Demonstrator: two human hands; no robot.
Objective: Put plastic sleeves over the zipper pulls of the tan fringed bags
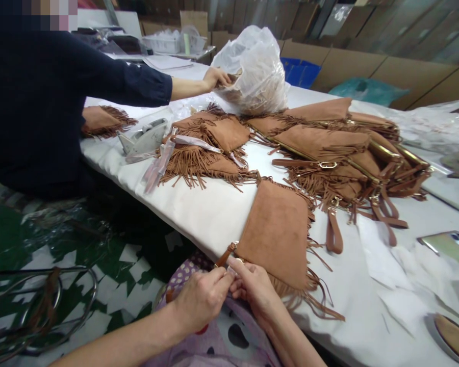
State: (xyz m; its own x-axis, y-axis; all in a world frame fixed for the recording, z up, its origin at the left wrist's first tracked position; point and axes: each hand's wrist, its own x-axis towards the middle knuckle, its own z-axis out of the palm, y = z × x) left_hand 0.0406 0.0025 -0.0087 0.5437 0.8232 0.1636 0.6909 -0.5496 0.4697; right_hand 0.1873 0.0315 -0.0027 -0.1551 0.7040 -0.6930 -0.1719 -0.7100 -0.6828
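A tan suede pouch with fringe (277, 229) lies at the table's near edge, right in front of me. From its left corner hangs a brown wrist strap (226, 255) on a gold-coloured clasp. My left hand (204, 298) pinches the strap's end below that corner. Close against it, my right hand (254, 285) has thumb and fingers pressed together on what looks like a small piece of clear plastic wrap. The fingertips of both hands meet and partly hide what they hold.
Fringed pouches (329, 148) are heaped at the right, with more at the centre (210, 148). A co-worker's hand (216, 79) reaches to a clear plastic bag (258, 71). A tape dispenser (145, 137), a phone (449, 244) and white paper (382, 250) lie on the table.
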